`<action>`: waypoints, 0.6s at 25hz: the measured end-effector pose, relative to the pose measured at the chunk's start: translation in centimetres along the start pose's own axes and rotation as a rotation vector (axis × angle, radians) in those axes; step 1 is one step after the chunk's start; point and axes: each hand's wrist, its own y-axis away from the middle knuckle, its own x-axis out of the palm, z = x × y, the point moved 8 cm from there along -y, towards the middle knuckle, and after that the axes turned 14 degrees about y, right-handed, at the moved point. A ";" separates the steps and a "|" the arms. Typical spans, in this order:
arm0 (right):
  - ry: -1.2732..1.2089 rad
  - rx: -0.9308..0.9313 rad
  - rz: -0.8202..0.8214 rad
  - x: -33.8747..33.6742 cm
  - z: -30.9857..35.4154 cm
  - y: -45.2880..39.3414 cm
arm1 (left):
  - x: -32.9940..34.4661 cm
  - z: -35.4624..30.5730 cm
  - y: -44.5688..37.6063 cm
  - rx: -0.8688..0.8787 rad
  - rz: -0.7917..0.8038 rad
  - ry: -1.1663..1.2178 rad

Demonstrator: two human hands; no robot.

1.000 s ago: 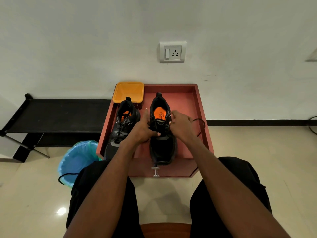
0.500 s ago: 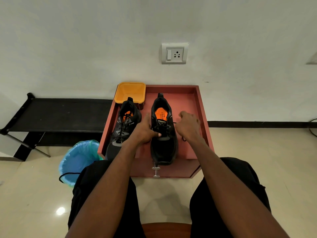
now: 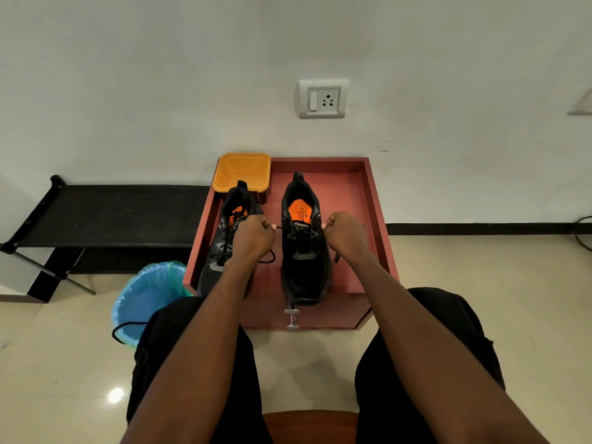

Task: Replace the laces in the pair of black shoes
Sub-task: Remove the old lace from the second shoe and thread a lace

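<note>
**Ana:** Head view: what could go wrong for the person now?

**Ben:** Both hands are fists pulling a thin black lace sideways out of the right-hand black mesh shoe with the orange insole. If the pull is uneven, one end may come out shorter than the other, or slip back through an eyelet. A hard tug could also drag the shoe across the reddish-brown wooden counter with raised edges, since its toe already sits at the near edge.

**Ana:** How do the fingers stand?

**Ben:** The left hand has its fingers curled tight round one end of the lace; a short stretch runs from the fist toward the shoe and a loop trails below the wrist. The right hand is curled the same way just beside the shoe's other flank. A bit of lace hangs under that wrist, though the strand inside the fist is hidden.

**Ana:** And the shoes?

**Ben:** The shoe in work stands between the two fists, apart from both. The second black shoe, fully laced, lies partly behind the left hand, near the empty orange plastic tub.
</note>
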 end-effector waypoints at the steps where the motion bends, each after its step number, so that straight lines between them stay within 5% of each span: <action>1: 0.004 0.006 -0.003 -0.1 0.0 0.1 | -0.2 -0.1 0.0 0.008 -0.021 -0.016; 6: -0.048 0.059 -0.156 -2.4 -0.2 0.7 | 0.4 0.5 0.9 -0.174 0.201 0.183; 12: -0.749 -0.015 0.579 1.1 5.8 6.3 | 0.8 -2.1 7.0 -0.204 0.754 0.258; 15: -1.073 -0.068 0.551 -0.2 7.2 6.6 | 0.0 -1.9 9.5 -0.286 0.925 0.260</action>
